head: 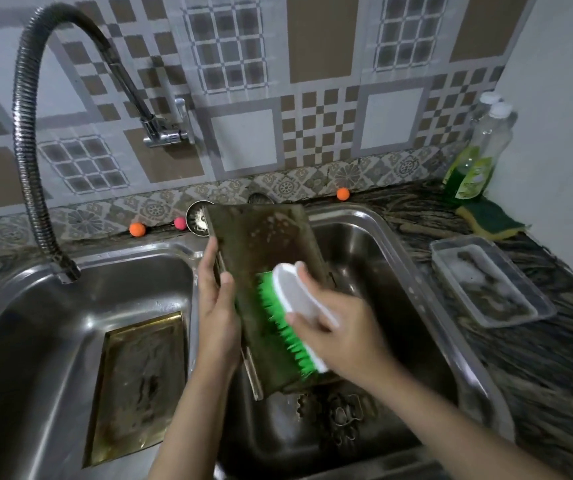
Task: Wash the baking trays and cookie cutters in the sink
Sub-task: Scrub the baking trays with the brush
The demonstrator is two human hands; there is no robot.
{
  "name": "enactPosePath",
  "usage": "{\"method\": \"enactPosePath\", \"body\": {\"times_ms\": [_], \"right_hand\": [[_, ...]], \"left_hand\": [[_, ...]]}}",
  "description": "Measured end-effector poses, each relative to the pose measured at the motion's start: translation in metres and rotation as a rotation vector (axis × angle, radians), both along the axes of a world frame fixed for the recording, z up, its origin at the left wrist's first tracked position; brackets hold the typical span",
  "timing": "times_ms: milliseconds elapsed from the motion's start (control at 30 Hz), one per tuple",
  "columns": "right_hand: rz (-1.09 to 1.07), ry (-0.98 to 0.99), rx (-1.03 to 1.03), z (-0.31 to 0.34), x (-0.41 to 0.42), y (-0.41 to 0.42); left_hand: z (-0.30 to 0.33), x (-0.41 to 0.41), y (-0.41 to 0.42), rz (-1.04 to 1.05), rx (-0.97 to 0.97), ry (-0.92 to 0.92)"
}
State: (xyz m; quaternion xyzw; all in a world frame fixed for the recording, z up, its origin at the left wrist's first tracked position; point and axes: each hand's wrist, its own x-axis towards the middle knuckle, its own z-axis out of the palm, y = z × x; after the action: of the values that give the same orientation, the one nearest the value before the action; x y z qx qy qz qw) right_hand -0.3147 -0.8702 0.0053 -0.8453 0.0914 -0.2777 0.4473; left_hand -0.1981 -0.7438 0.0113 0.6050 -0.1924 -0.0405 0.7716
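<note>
A double steel sink fills the view. One gold baking tray lies flat in its basin at 8 o'clock. A darker baking tray stands tilted over the basin at 4 o'clock, its edge gripped by the left hand. The right hand clasps a white scrub brush, green bristles against this tray. Cookie cutters lie blurred at 6 o'clock beneath. On the desk, a clear container sits at 3 o'clock.

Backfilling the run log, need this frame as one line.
stage: scrubbing | left hand: holds baking tray tilted over right basin | right hand: grips scrub brush on tray | second tray: left basin
</note>
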Motion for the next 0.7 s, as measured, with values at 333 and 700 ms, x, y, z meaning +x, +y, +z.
{"method": "enactPosePath", "body": {"times_ms": [333,700], "right_hand": [[0.046,0.107,0.043,0.016,0.009,0.011],[-0.055,0.056,0.046,0.02,0.033,-0.005]], "left_hand": [[-0.007,-0.013,-0.005,-0.024,-0.014,0.114],[-0.005,-0.021,-0.011,-0.135,0.1,0.045]]}}
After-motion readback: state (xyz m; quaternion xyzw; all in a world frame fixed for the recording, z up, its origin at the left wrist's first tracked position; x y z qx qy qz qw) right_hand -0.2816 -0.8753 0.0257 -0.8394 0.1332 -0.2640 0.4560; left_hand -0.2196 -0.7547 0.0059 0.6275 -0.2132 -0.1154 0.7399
